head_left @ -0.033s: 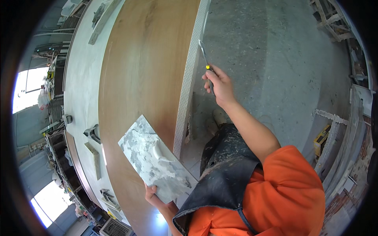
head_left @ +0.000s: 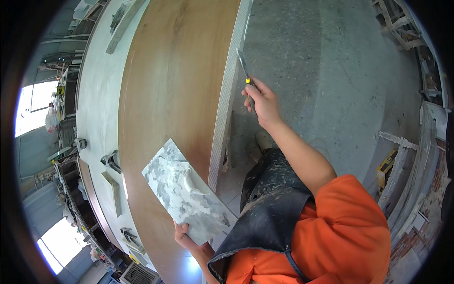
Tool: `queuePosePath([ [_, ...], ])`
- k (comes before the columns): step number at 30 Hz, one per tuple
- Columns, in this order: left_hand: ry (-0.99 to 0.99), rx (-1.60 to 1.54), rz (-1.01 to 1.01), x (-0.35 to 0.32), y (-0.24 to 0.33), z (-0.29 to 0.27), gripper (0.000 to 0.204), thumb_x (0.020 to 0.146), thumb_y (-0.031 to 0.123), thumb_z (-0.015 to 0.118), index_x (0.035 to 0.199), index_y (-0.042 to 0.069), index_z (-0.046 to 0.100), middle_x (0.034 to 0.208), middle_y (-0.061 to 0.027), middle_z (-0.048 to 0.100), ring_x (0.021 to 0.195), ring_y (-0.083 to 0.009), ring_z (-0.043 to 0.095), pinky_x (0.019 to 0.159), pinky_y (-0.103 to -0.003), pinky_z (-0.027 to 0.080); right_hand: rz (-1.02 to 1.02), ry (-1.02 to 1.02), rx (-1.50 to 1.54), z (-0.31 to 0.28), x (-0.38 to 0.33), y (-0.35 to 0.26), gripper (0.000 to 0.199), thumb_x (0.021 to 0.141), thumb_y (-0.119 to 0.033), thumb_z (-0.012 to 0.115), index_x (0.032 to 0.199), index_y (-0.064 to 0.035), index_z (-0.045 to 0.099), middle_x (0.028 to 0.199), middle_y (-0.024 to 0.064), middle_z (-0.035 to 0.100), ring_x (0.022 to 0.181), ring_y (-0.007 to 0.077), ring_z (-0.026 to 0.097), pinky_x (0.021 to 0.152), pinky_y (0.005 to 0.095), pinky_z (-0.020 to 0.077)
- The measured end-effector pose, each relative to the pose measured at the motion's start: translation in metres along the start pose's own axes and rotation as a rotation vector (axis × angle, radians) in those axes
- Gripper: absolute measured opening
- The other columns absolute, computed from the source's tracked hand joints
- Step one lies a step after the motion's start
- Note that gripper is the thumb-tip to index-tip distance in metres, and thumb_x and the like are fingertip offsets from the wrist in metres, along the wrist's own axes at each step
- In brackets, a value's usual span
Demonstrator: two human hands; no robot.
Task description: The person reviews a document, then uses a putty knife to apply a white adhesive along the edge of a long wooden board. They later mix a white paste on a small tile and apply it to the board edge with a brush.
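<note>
My right hand (head_left: 262,104) is closed around the dark, yellow-collared handle of a putty knife (head_left: 242,62). Its narrow metal blade points away from me, the tip at the patterned pale edge (head_left: 229,80) of a large wood-grain panel (head_left: 175,90); whether it touches cannot be told. Below, my left hand (head_left: 185,236) grips the near-left side of a rectangular flat plate (head_left: 163,165), some fingers hidden beneath. White paste (head_left: 191,182) is smeared over the plate, thickest in a lump near its middle. The plate is over the panel's near right part.
Left of the panel, a pale tabletop (head_left: 97,104) carries a dark clamp (head_left: 110,161), a short wooden strip (head_left: 111,193) and a long pale bar (head_left: 124,28). Grey floor (head_left: 340,85) lies to the right, with a yellow box (head_left: 387,169) by stacked boards. My dark stained apron (head_left: 265,222) hangs close to the plate.
My right hand and the putty knife have shifted slightly left, bringing the blade tip nearer the panel's edge. The left hand and plate stay where they were.
</note>
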State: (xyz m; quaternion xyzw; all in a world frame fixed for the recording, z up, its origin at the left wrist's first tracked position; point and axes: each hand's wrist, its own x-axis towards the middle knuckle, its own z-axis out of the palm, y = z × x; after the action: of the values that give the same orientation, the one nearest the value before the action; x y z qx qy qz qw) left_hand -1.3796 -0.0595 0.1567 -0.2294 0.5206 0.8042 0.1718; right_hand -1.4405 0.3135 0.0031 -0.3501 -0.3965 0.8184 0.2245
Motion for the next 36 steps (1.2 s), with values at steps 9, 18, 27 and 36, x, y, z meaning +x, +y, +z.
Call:
queuePosePath([
  [9,-0.01,0.027,-0.003,0.001,0.002,-0.009,0.082,0.07,0.011,0.065,0.147,-0.004,0.043,0.133,-0.0202,0.059,0.119,-0.0384,0.06,0.103,-0.047,0.05,0.012,0.014,-0.256,-0.013,-0.043,0.024,0.051,0.097,-0.021,0.067,0.143,-0.0013,0.058,0.084,0.0008,0.065,0.061,0.007,0.056,0.055,0.0242,0.0457],
  [18,-0.076,0.057,0.009,-0.009,0.011,-0.021,0.081,0.069,0.009,0.064,0.146,-0.005,0.043,0.133,-0.0214,0.059,0.12,-0.0391,0.06,0.104,-0.048,0.049,-0.011,0.02,-0.523,-0.039,-0.081,0.054,0.051,0.095,-0.025,0.068,0.143,-0.0073,0.06,0.097,0.0097,0.072,0.077,0.017,0.066,0.074,0.0311,0.0531],
  [27,-0.242,-0.012,0.051,-0.027,0.029,-0.101,0.08,0.072,0.008,0.061,0.148,-0.006,0.041,0.135,-0.0227,0.059,0.122,-0.0396,0.059,0.107,-0.049,0.049,-0.003,0.066,-0.433,-0.04,-0.121,0.051,0.049,0.093,-0.019,0.069,0.141,-0.0104,0.063,0.105,0.0083,0.074,0.073,0.0136,0.064,0.067,0.0277,0.0525],
  [36,-0.341,-0.141,0.039,-0.04,0.074,-0.209,0.082,0.069,0.007,0.059,0.148,-0.009,0.04,0.136,-0.0242,0.06,0.121,-0.0361,0.063,0.107,-0.045,0.05,-0.304,-1.009,-1.019,0.093,-0.346,-0.027,0.043,0.087,-0.011,0.069,0.13,-0.0125,0.07,0.119,0.0079,0.075,0.106,0.027,0.07,0.092,0.0357,0.0537],
])
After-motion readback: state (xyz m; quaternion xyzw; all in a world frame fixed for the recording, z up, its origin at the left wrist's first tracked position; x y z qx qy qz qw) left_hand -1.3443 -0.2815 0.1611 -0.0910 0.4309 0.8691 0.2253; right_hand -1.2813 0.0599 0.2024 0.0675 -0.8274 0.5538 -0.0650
